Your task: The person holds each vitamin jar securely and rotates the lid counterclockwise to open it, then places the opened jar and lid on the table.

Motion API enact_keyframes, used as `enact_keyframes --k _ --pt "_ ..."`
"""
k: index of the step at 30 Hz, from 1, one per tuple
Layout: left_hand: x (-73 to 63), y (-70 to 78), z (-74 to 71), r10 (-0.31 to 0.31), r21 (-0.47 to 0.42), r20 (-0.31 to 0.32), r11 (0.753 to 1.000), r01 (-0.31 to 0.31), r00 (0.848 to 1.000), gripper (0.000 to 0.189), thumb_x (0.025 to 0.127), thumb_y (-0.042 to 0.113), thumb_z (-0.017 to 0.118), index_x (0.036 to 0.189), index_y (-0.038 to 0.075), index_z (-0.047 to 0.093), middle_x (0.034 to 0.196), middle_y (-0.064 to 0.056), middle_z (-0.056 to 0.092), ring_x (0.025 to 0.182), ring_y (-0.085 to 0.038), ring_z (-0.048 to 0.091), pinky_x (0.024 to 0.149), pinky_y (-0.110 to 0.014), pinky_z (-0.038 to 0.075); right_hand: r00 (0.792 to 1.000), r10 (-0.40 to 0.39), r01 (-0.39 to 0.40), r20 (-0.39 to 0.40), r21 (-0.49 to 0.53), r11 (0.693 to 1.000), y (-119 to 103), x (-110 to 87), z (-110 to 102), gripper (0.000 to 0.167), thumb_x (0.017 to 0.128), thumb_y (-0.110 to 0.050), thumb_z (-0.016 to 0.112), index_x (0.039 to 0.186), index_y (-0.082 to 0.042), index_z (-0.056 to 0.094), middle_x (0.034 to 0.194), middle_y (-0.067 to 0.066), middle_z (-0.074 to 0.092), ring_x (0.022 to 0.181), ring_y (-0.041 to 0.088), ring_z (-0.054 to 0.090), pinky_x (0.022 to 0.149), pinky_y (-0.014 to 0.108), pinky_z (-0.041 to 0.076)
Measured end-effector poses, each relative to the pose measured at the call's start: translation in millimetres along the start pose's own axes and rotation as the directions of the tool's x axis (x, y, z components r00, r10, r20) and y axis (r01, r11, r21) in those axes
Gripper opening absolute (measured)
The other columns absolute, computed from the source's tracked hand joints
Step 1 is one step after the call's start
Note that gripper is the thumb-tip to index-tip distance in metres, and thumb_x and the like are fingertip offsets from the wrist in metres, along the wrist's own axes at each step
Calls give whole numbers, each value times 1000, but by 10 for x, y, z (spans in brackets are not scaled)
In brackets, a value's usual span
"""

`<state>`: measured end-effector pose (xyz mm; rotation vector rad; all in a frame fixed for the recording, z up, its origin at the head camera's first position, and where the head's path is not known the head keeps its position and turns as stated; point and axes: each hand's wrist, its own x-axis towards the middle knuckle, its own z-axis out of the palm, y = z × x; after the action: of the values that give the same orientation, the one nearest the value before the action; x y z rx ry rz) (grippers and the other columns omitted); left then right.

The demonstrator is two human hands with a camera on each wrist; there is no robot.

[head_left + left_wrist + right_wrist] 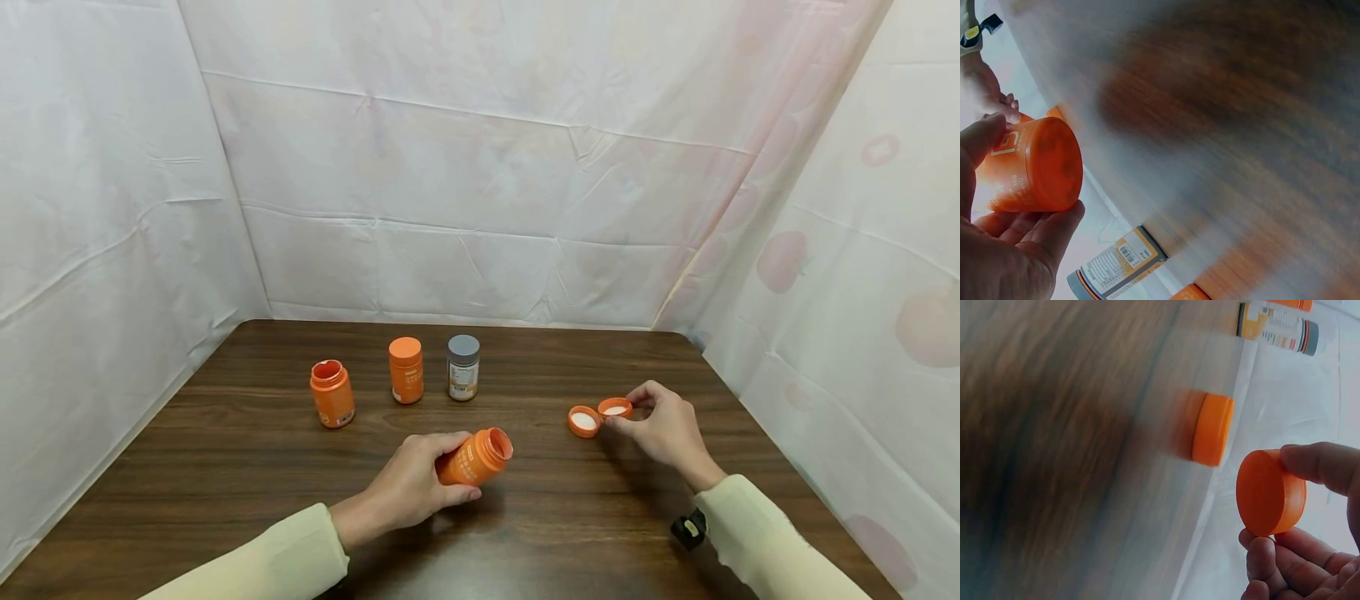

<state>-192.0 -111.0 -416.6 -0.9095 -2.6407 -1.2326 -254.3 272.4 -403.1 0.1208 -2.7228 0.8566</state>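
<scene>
My left hand [416,483] grips an orange bottle [467,462] that has no lid on it. The bottle leans, its open mouth facing up and to the right; the left wrist view shows its round base. Thumb and fingers of my right hand [663,425] pinch an orange lid [1266,494] by its rim, white inside. Beside that lid a second orange lid [583,422] lies on the table with its white inside up. In the right wrist view the pinched lid stands apart from the lying lid [1212,429].
An uncapped orange bottle [332,396] stands at the left of the brown wooden table [247,467]. Farther back are a capped orange bottle [406,371] and a clear, labelled bottle with a grey lid [463,367]. Pale curtains [480,183] hang behind and along both sides.
</scene>
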Motion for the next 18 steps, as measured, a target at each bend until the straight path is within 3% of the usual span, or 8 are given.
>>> enact_keyframes --k 18 --pt "0 -6 8 11 -2 -8 1000 -11 1000 56 79 18 91 131 16 68 115 9 71 96 -6 64 88 -32 54 991 98 -95 94 -38 995 125 102 66 46 81 -33 89 106 -2 65 98 14 67 85 28 60 70 38 49"
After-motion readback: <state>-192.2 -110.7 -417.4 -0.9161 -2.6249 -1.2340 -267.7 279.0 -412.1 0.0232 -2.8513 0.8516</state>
